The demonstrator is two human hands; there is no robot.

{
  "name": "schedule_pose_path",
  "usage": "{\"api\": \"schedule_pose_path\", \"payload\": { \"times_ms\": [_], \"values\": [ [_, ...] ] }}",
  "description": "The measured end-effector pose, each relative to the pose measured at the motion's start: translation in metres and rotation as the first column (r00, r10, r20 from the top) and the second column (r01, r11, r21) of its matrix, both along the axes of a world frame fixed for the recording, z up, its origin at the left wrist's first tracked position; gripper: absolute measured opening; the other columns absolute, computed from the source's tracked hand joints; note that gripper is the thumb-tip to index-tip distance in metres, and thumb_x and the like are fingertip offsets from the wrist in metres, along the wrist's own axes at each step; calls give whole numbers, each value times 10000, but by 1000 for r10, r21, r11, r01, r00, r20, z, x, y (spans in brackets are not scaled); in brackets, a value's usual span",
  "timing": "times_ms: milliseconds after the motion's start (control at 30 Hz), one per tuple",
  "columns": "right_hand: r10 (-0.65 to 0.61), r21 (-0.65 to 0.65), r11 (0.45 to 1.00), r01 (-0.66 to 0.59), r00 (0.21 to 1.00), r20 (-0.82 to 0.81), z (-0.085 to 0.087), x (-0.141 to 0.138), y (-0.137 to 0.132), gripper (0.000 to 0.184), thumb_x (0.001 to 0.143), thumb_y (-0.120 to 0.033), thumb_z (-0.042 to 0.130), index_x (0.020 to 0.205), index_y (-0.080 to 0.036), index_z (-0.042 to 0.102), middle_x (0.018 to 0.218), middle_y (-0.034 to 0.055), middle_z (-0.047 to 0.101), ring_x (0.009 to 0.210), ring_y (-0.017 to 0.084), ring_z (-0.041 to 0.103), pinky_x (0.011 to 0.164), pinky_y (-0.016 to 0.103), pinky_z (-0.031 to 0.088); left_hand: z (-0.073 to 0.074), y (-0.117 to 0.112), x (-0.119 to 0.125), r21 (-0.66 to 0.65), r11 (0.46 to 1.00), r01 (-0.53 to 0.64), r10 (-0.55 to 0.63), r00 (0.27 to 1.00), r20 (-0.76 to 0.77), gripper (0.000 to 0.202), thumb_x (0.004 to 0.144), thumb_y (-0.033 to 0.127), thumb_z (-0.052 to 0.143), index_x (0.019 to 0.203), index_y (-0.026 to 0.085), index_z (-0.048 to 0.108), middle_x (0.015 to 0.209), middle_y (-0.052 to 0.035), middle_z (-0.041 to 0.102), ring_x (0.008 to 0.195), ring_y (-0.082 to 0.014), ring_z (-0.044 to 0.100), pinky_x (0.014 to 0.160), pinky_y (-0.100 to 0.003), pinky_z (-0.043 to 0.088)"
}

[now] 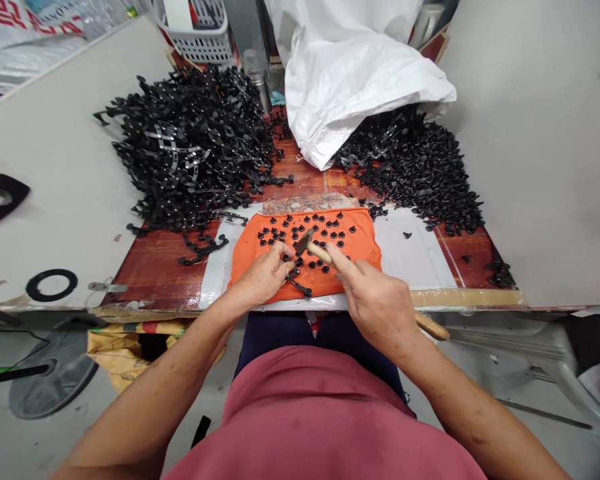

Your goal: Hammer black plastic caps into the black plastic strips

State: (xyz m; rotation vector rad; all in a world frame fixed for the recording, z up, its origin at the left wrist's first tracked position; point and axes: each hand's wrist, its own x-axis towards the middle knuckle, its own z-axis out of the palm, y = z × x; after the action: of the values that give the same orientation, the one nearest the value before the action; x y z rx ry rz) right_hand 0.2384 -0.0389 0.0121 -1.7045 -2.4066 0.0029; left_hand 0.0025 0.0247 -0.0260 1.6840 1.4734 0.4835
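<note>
Right hand (380,303) closed around the wooden handle of a hammer (322,253), with the hammer's head just above the orange cloth (363,252) at the desk's (150,260) near edge. Left hand (265,275) has its fingertips pinched on a black strip (300,288) lying on the cloth. Small black studs (325,223) are scattered over the cloth. Heaps of black parts lie to the left (190,147) and to the right (420,173), with a white bag (350,73) between them.
</note>
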Motion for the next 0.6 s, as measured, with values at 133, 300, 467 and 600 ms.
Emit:
{"api": "schedule_pose_path", "payload": {
  "times_ms": [133, 300, 467, 600],
  "values": [
    [43, -104, 994, -32, 994, 104, -3, -11, 1, 678, 991, -175, 461, 1635, -352, 340, 851, 47, 715, 619, 168, 651, 543, 233, 431, 2, 1, -1, 12, 1000, 28, -27, 999, -25, 72, 915, 257, 481, 979, 224, 490, 623, 68, 463, 561, -139, 443, 594, -256, 334],
    [38, -167, 985, -40, 999, -17, 4, -3, -2, 611, 1032, -201, 419, 1620, -360, 370, 925, 40, 750, 740, 198, 714, 653, 263, 531, 9, -11, 4, 46, 998, 33, -32, 999, -26, 126, 922, 322, 465, 1004, 231, 490, 683, 37, 547, 633, -175, 543, 625, -268, 381],
    [-54, -91, 996, 12, 879, -473, 3, 41, -13, 533, 1077, -250, 381, 1605, -315, 405, 1260, 52, 756, 1040, 181, 738, 931, 300, 560, 44, -21, 3, 12, 984, 180, -180, 983, -23, 300, 948, 440, 437, 1148, 249, 552, 701, 20, 628, 645, -192, 599, 635, -268, 430],
    [-242, -177, 968, 178, 852, -464, -11, 82, -21, 492, 1042, -275, 456, 1525, -320, 534, 1258, 39, 766, 1006, 215, 770, 832, 319, 607, 121, 26, -31, 205, 967, 152, -70, 931, -359, 387, 929, 502, 415, 1111, 233, 627, 819, -14, 695, 728, -184, 612, 719, -265, 461]
  ]
}}
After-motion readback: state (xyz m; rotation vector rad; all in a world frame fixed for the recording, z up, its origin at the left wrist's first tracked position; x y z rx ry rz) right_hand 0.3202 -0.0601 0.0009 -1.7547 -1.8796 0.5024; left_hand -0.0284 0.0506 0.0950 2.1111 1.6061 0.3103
